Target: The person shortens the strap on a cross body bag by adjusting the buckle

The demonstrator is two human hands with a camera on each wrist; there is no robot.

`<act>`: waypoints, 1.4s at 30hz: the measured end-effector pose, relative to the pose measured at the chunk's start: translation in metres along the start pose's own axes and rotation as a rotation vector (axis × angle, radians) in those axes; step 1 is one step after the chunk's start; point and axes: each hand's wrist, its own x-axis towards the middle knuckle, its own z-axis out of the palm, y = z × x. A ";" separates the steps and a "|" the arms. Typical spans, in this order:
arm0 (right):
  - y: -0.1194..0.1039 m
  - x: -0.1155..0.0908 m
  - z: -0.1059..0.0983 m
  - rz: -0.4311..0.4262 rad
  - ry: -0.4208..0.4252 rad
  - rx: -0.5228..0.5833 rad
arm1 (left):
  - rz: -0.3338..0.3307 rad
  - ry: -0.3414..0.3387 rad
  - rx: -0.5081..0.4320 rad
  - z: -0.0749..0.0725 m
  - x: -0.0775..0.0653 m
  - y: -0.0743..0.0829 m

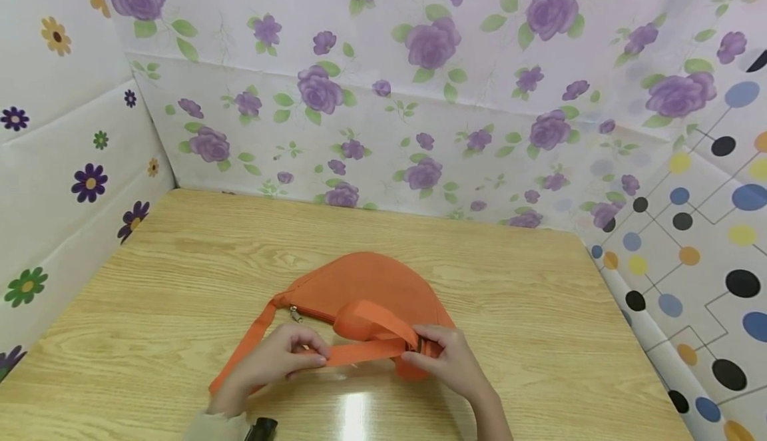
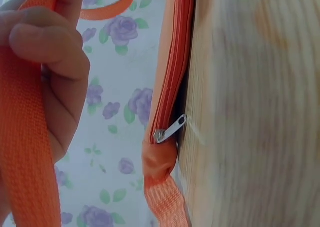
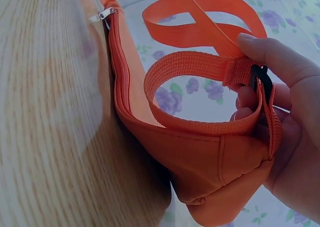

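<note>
An orange waist bag (image 1: 377, 278) lies on the table, its rounded edge toward the back. My left hand (image 1: 281, 354) pinches the flat orange strap (image 1: 365, 353) between thumb and fingers, in front of the bag. At the bag's right end, my right hand (image 1: 449, 358) grips the strap at a black plastic slider (image 3: 262, 79). From there the webbing curls into loops (image 3: 195, 64), plain in the right wrist view. A silver zipper pull (image 2: 172, 129) hangs at the left end of the red zipper. Another length of strap (image 1: 254, 334) runs from that end down behind my left wrist.
The wood-grain table (image 1: 198, 248) meets a flowered sheet (image 1: 371, 108) at the back. Patterned sheets also rise on the left (image 1: 54, 181) and right (image 1: 701, 281). A small black object (image 1: 261, 430) shows beside my left sleeve at the front edge of the view.
</note>
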 end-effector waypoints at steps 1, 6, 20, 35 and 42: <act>0.000 0.000 0.000 -0.002 -0.001 -0.002 | 0.007 -0.001 0.000 -0.001 -0.001 0.000; 0.000 0.000 0.000 0.012 0.002 -0.009 | -0.007 0.008 0.009 -0.006 -0.006 -0.001; 0.000 0.000 0.000 0.036 0.010 -0.022 | -0.049 0.065 0.077 -0.021 -0.021 -0.002; 0.001 -0.001 -0.002 0.055 0.008 -0.008 | -0.091 0.074 0.033 -0.033 -0.034 -0.005; 0.002 -0.001 -0.002 0.033 0.012 -0.013 | -0.110 0.085 0.020 -0.039 -0.039 -0.006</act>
